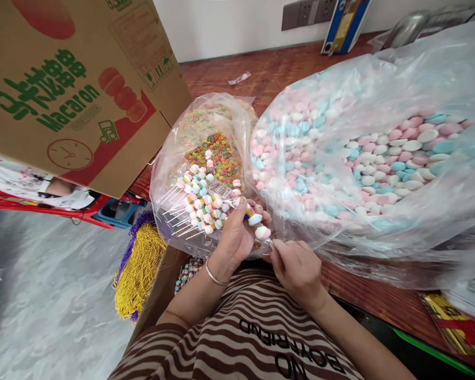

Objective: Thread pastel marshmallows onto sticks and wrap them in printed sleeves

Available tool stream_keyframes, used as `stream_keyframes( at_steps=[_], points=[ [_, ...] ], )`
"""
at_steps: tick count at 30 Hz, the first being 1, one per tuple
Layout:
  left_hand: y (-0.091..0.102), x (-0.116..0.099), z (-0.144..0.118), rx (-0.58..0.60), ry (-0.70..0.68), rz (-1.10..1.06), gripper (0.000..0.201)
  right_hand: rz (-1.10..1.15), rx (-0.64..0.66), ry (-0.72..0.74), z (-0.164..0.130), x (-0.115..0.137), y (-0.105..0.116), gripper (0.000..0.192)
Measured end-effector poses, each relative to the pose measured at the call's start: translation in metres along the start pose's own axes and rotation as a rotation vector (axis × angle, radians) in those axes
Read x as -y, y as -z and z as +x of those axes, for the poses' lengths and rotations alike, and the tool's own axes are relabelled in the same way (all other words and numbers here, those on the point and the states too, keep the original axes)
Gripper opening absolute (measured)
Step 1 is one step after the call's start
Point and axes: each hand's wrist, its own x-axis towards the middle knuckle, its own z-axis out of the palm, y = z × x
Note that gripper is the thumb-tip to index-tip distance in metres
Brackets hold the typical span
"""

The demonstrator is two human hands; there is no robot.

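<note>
The big bag (374, 87) bulges against the small bag (163, 184); if it slumps, it could shove the heap of skewers (203, 203) off the small bag's slack film. The left hand (235, 237) grips 1 skewer (262, 232) over that bag's near edge, and the right hand (296, 269) pinches its near end, stick or wrapper I cannot tell. Too hard a pull there might strip off a sweet.

The carton (130, 100) hides its contents. The big bag holds pink, white and blue sweets; the small bag, coloured rings (211, 150). The lower box (162, 279) holds small multicoloured pieces (188, 272).
</note>
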Motion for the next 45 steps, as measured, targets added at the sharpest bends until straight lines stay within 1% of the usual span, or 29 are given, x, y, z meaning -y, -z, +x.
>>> stream_keyframes(
  at_steps=[3,4,5,7,9,11,12,14,15,17,19,20,21,22,23,25,27,29,32,36,38,39,40,42,45],
  points=[
    [0.003,-0.005,0.001,0.034,0.019,0.058,0.043,0.061,0.011,-0.122,-0.003,-0.003,0.000,0.011],
    [0.004,-0.006,0.002,0.034,0.015,0.078,0.044,0.063,0.009,-0.128,-0.004,-0.003,0.001,0.012],
    [0.005,-0.006,0.002,0.031,0.009,0.095,0.045,0.041,0.004,-0.101,-0.006,-0.004,0.002,0.013],
    [0.006,-0.005,0.003,0.012,-0.006,0.127,0.046,-0.050,-0.003,0.018,-0.008,-0.006,0.004,0.020],
    [0.006,-0.002,0.004,-0.012,-0.007,0.160,0.048,-0.124,0.021,0.122,-0.011,-0.008,0.005,0.026],
    [0.006,0.002,0.006,-0.048,-0.003,0.190,0.049,-0.119,0.064,0.146,-0.011,-0.008,0.006,0.026],
    [0.006,0.004,0.007,-0.065,0.000,0.201,0.050,-0.090,0.078,0.126,-0.011,-0.008,0.006,0.024],
    [0.007,0.006,0.008,-0.075,0.010,0.212,0.051,0.033,0.088,0.017,-0.009,-0.006,0.006,0.017],
    [0.007,0.006,0.008,-0.064,0.011,0.213,0.051,0.132,0.095,-0.088,-0.007,-0.004,0.006,0.014],
    [0.007,0.005,0.007,0.001,0.015,0.214,0.049,0.413,0.133,-0.396,-0.003,0.000,0.006,0.016],
    [0.009,0.002,0.006,0.079,0.040,0.220,0.049,0.765,0.188,-0.740,0.001,0.005,0.008,0.027],
    [0.010,0.001,0.005,0.110,0.064,0.224,0.050,0.931,0.206,-0.881,0.002,0.006,0.009,0.032],
    [0.011,0.000,0.005,0.133,0.092,0.225,0.051,1.073,0.216,-0.988,0.004,0.008,0.010,0.036],
    [0.012,0.000,0.006,0.145,0.109,0.217,0.052,1.186,0.220,-1.064,0.005,0.009,0.011,0.038],
    [0.012,0.000,0.006,0.143,0.104,0.196,0.050,1.270,0.223,-1.115,0.007,0.011,0.011,0.039],
    [0.013,0.002,0.009,0.119,0.034,0.126,0.038,1.363,0.235,-1.167,0.009,0.012,0.012,0.038],
    [0.012,0.004,0.012,0.090,-0.068,0.051,0.028,1.392,0.218,-1.186,0.011,0.013,0.011,0.039],
    [0.010,0.005,0.014,0.078,-0.131,0.006,0.027,1.426,0.201,-1.205,0.013,0.013,0.010,0.039],
    [0.006,0.002,0.015,0.074,-0.129,-0.024,0.027,1.575,0.260,-1.264,0.014,0.014,0.010,0.032],
    [0.002,-0.002,0.010,0.066,-0.061,-0.024,0.030,1.737,0.403,-1.356,0.011,0.015,0.013,0.028],
    [0.001,-0.004,0.007,0.065,-0.017,0.009,0.034,1.725,0.484,-1.347,0.008,0.014,0.014,0.031],
    [0.000,-0.004,0.006,0.071,0.004,0.027,0.034,1.673,0.494,-1.311,0.007,0.014,0.014,0.032],
    [-0.001,-0.004,0.005,0.080,0.020,0.043,0.033,1.574,0.479,-1.245,0.006,0.013,0.014,0.032],
    [-0.002,-0.004,0.005,0.083,0.029,0.068,0.033,1.235,0.376,-1.026,0.006,0.011,0.015,0.031],
    [-0.005,-0.001,0.006,0.035,0.002,0.084,0.036,0.581,0.190,-0.576,0.005,0.008,0.013,0.023]
  ],
)
